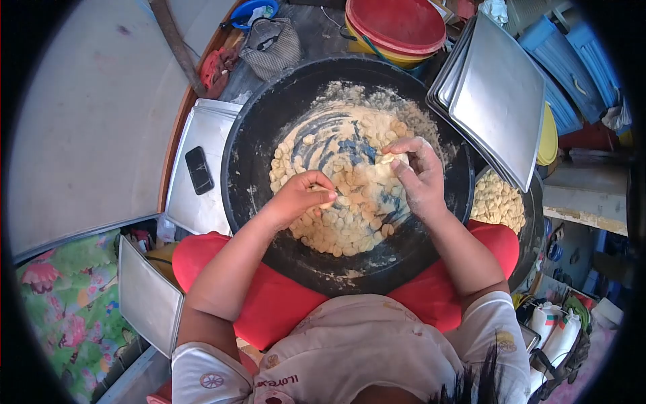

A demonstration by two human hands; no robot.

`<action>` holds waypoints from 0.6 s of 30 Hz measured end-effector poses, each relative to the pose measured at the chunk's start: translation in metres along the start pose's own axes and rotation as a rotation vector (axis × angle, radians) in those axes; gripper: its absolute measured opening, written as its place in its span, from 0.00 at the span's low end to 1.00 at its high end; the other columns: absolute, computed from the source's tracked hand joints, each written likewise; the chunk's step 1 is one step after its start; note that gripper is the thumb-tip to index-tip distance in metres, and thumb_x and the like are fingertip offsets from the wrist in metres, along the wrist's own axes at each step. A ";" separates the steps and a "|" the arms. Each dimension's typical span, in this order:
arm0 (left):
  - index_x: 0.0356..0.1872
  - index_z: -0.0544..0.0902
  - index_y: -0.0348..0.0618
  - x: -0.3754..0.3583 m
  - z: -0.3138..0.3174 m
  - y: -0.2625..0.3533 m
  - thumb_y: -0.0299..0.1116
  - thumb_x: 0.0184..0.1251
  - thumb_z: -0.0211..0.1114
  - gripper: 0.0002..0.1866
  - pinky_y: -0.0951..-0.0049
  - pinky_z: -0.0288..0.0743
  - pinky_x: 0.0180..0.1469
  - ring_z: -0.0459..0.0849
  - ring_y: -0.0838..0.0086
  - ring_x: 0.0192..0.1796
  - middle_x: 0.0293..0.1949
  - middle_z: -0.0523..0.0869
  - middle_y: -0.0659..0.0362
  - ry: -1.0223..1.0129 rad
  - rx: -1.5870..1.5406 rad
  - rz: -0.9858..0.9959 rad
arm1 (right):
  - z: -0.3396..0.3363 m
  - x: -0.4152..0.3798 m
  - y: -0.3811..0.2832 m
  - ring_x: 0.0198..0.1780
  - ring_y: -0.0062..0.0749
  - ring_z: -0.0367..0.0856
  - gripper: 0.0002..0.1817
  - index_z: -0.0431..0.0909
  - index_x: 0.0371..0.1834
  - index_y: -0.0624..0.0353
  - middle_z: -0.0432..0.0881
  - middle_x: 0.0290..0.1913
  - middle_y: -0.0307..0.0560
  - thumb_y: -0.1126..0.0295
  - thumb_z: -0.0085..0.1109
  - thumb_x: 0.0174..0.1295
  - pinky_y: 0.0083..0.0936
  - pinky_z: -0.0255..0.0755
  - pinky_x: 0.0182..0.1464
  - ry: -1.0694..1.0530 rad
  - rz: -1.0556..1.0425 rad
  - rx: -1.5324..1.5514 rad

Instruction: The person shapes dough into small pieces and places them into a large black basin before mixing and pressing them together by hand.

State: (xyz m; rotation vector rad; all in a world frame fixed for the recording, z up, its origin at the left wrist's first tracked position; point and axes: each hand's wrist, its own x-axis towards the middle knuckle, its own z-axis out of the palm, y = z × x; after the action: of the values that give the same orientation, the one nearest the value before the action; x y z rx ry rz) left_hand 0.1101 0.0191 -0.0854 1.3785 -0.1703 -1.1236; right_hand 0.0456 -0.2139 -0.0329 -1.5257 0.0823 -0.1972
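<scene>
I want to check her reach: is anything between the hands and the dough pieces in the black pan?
Nothing visible. The left hand and right hand already rest on the dough pieces inside the black pan.

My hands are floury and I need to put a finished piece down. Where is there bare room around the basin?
Free: the steel tray left of the black basin, except where the phone lies, and the top tray of the stack on the right. Crowded: the basin's middle, full of dough pieces under the left hand and right hand.
</scene>
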 end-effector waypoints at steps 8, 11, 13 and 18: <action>0.43 0.75 0.45 0.004 -0.007 -0.006 0.31 0.61 0.60 0.10 0.81 0.70 0.31 0.77 0.81 0.37 0.39 0.79 0.64 0.163 0.124 0.004 | -0.002 0.003 0.008 0.51 0.29 0.73 0.08 0.73 0.42 0.60 0.78 0.43 0.45 0.77 0.52 0.60 0.25 0.65 0.55 -0.038 -0.118 -0.183; 0.45 0.77 0.40 0.007 -0.007 -0.005 0.24 0.59 0.55 0.12 0.82 0.69 0.35 0.76 0.82 0.38 0.35 0.79 0.63 0.201 0.129 -0.009 | 0.002 0.006 -0.008 0.52 0.30 0.72 0.13 0.70 0.45 0.61 0.75 0.43 0.44 0.81 0.55 0.57 0.27 0.65 0.57 0.101 0.329 0.186; 0.45 0.77 0.40 0.004 -0.007 0.003 0.23 0.59 0.55 0.12 0.83 0.69 0.34 0.76 0.83 0.36 0.35 0.79 0.63 0.223 0.143 -0.050 | 0.004 0.007 -0.003 0.52 0.29 0.71 0.16 0.69 0.49 0.61 0.74 0.47 0.45 0.79 0.57 0.56 0.25 0.66 0.56 0.113 0.338 0.292; 0.47 0.77 0.39 0.005 -0.014 0.001 0.18 0.55 0.54 0.16 0.83 0.68 0.30 0.76 0.83 0.33 0.38 0.79 0.62 0.208 0.199 0.002 | 0.002 0.008 0.008 0.52 0.30 0.72 0.24 0.69 0.53 0.64 0.72 0.52 0.47 0.78 0.63 0.52 0.22 0.67 0.56 0.003 0.300 0.069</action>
State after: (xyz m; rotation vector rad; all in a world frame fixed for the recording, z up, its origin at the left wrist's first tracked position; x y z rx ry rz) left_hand 0.1224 0.0247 -0.0907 1.6622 -0.1356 -0.9736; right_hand 0.0541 -0.2127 -0.0406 -1.4250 0.3015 0.0367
